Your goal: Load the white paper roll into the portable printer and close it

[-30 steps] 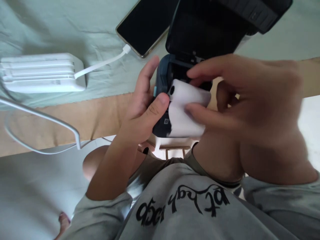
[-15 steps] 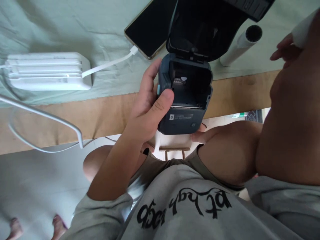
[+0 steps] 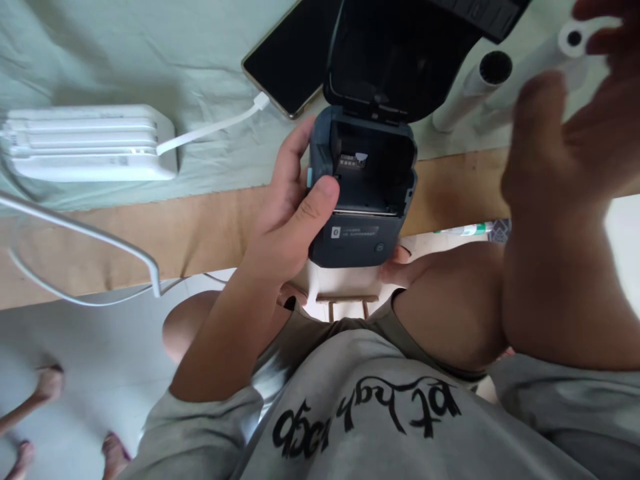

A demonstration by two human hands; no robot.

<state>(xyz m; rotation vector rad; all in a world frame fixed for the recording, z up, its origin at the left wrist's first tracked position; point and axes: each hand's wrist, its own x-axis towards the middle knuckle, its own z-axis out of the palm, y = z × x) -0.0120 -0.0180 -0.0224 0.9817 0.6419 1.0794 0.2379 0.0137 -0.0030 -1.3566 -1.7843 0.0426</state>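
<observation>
Printer: one dark unit, centre of head view, lid hinged open toward far side, empty bay facing up. Left hand wrapped around its left side, thumb on the front edge. Right hand, blurred, far right, fingers loosely pinching one paper roll. Second roll lies on the cloth, long axis running near-left to far-right. One phone, one power bank.

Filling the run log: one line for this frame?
left hand: holds dark blue plastic mini printer, lid open | right hand: grips white paper roll
</observation>
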